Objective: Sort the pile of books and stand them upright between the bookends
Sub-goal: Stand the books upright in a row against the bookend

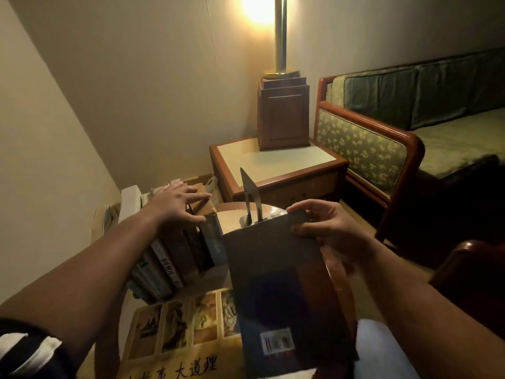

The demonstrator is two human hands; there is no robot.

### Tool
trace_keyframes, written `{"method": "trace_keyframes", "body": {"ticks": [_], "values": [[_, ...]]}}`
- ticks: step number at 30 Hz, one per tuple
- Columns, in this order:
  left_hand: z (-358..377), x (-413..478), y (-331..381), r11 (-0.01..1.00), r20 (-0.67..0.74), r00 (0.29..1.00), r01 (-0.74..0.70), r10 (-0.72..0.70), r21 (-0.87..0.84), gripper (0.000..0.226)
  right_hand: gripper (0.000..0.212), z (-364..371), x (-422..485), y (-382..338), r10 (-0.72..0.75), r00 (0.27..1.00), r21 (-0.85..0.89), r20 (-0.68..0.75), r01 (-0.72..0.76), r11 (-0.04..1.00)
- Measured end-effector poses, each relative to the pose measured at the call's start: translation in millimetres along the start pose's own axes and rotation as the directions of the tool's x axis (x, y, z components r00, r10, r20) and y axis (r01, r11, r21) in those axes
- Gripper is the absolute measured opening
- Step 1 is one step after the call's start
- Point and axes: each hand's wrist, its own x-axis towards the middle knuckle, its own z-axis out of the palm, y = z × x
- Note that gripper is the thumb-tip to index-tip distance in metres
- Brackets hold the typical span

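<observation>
A row of several books point(175, 258) stands leaning on a round table point(235, 217). My left hand point(177, 201) rests flat on their top edges, fingers spread. My right hand point(319, 222) grips the top edge of a dark book point(276, 272), back cover with a barcode facing me, held upright just right of the row. A dark metal bookend point(250, 195) stands behind this book, to the right of the row. A large yellow book with pictures and Chinese characters point(177, 332) lies flat at the front. The left bookend is hidden.
More books and papers point(131, 201) sit in a cardboard box at the back left. A wooden side table point(276, 165) carries a lit lamp point(282, 116). A green sofa point(410, 127) stands to the right, and a dark chair arm point(470, 272) is near right.
</observation>
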Motion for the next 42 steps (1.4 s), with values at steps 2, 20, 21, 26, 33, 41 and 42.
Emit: {"method": "trace_keyframes", "body": {"ticks": [2, 20, 21, 26, 33, 41, 42], "values": [[-0.8, 1.0, -0.5, 1.000, 0.001, 1.000, -0.003, 0.003, 0.007, 0.100, 0.036, -3.0, -2.0, -12.7, -0.099, 0.994, -0.010, -0.035, 0.098, 0.995], [-4.4, 3.1, 3.1, 0.999, 0.012, 1.000, -0.001, 0.000, 0.034, 0.095, 0.026, 37.4, -23.8, 15.9, -0.704, 0.680, -0.789, -0.207, 0.310, 0.531], [-3.9, 3.2, 2.4, 0.999, 0.013, 1.000, -0.001, 0.000, 0.035, 0.094, 0.034, 34.1, -24.2, 11.6, -0.660, 0.732, -0.819, -0.171, 0.267, 0.508], [-3.0, 3.4, 5.3, 0.999, -0.005, 1.000, -0.002, 0.002, 0.039, 0.080, 0.050, 26.3, -21.3, -30.6, -0.166, 0.985, -0.936, 0.057, 0.110, 0.333], [-5.4, 0.1, 5.7, 1.000, -0.007, 1.000, 0.000, 0.000, 0.025, 0.078, 0.042, 36.3, 1.7, -59.9, 0.159, 0.983, -0.906, 0.093, 0.017, 0.422], [-6.2, -2.6, 8.9, 1.000, -0.022, 1.000, -0.001, 0.001, 0.008, 0.074, 0.055, 58.4, 12.3, -51.0, -0.025, 0.988, -0.851, 0.149, 0.142, 0.505], [-5.7, -3.0, 8.6, 1.000, -0.024, 1.000, -0.002, 0.002, 0.008, 0.074, 0.055, 61.2, 13.0, -48.5, -0.052, 0.988, -0.850, 0.148, 0.154, 0.503]]}}
